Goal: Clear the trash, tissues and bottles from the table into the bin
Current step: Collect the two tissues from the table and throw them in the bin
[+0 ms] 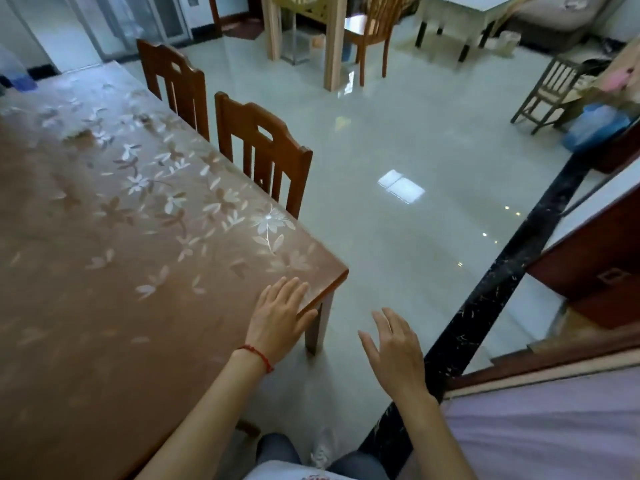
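Note:
The brown wooden table (104, 306) with a flower-patterned clear cover fills the left side of the head view. No trash, tissue or bottle shows on the part I see. My left hand (280, 317), with a red string at the wrist, lies flat on the table's near right corner, fingers spread, holding nothing. My right hand (394, 348) hovers over the floor to the right of that corner, fingers apart and empty. A pale bin (508, 40) stands far off by the white table at the back right.
Two brown wooden chairs (263, 150) are tucked along the table's far side. Glossy pale floor (415, 133) stretches ahead. A black marble strip (485, 306) and a dark cabinet (595, 271) lie to the right. Another chair (550, 91) and a blue bag (595, 126) sit at the far right.

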Demonstrator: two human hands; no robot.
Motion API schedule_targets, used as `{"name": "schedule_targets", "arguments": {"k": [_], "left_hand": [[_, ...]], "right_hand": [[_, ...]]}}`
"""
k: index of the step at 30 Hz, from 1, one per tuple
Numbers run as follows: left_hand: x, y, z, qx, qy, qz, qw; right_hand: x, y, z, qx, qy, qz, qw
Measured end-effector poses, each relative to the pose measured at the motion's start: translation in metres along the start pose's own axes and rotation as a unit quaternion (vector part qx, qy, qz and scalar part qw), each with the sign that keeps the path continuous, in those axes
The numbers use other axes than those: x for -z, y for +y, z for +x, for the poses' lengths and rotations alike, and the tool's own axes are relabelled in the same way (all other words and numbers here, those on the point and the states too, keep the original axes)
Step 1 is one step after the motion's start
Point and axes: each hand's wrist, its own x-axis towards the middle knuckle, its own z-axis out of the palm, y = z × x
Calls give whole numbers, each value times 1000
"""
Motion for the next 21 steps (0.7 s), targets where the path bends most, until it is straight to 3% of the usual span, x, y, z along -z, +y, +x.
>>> {"name": "schedule_targets", "arguments": {"k": [21], "left_hand": [[-50, 119, 124, -149, -53, 4, 987]], "right_hand": [[40, 128, 23, -168, 29, 12, 985]]}}
